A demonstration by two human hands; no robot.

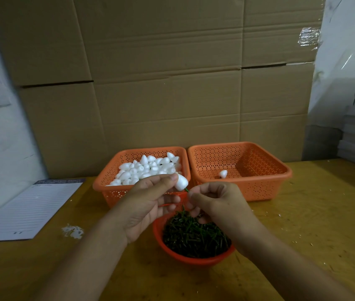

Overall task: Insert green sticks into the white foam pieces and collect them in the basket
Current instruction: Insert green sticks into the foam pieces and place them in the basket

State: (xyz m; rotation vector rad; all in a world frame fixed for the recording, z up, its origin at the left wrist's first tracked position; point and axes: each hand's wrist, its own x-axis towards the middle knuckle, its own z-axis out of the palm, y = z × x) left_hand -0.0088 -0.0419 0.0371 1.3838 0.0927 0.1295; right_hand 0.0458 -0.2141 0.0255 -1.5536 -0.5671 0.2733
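Now white egg-shaped foam piece [181, 182] pinched, green stick [186, 190] protruding

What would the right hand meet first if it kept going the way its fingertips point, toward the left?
Probably the white foam piece held by the left hand; the right hand pinches a thin green stick at its base. Depth is unclear.

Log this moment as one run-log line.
step: inserting stick | left hand: holds foam piece | right hand: pinches green stick | right basket: one piece
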